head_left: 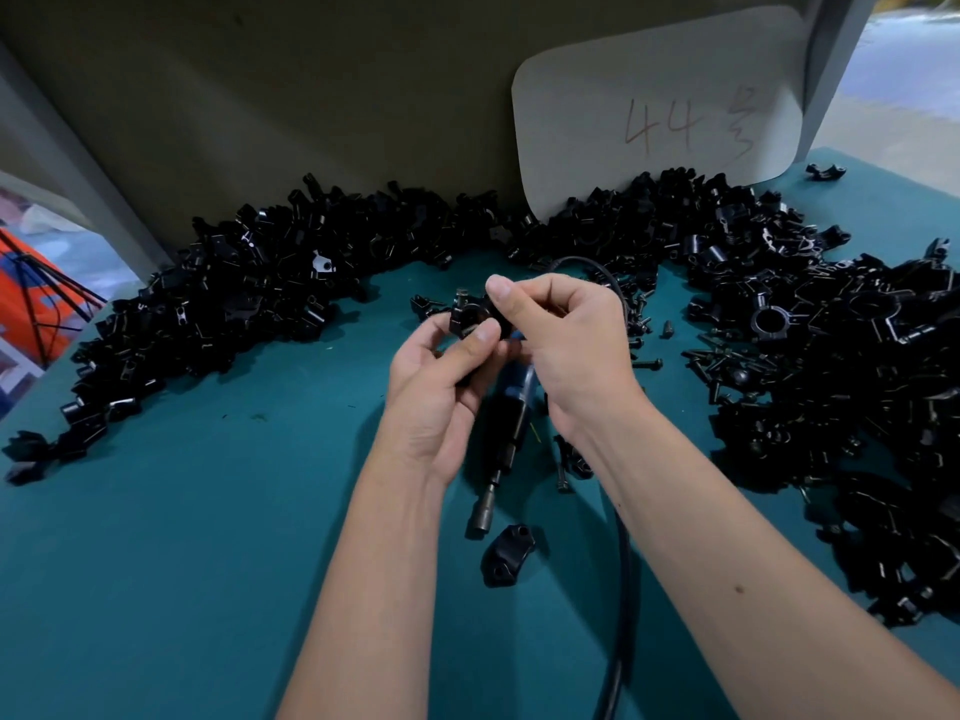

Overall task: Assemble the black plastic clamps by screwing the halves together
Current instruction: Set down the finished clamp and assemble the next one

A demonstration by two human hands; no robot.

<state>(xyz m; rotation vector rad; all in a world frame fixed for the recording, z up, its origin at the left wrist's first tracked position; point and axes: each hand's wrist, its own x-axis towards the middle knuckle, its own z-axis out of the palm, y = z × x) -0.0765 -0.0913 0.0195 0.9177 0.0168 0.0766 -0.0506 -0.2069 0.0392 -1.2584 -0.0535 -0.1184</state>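
Clamp (475, 319): centre of frame, held above the teal table (182, 537).
Left hand (441, 392): fingers curled round the clamp's lower side, thumb pressing it.
Right hand (566, 345): pinches at its right edge; a screw there cannot be made out.
Technique: keep halves aligned, start thread straight by fingers.
Driver (501, 449): lies below the hands, near a loose half (506, 556).

The clamp (475, 317) I hold is black plastic, smooth, with a slight gloss on its edges. The heaps of clamp halves (249, 304) to its left and right share that shiny black plastic. The desk (182, 563) wears a matt teal covering, cloth-like. Below the clamp lies a driver (501, 439) with a dull grey metal tip and a smooth black rubbery cable (621, 589). The card (660, 106) behind is matt pale paper.
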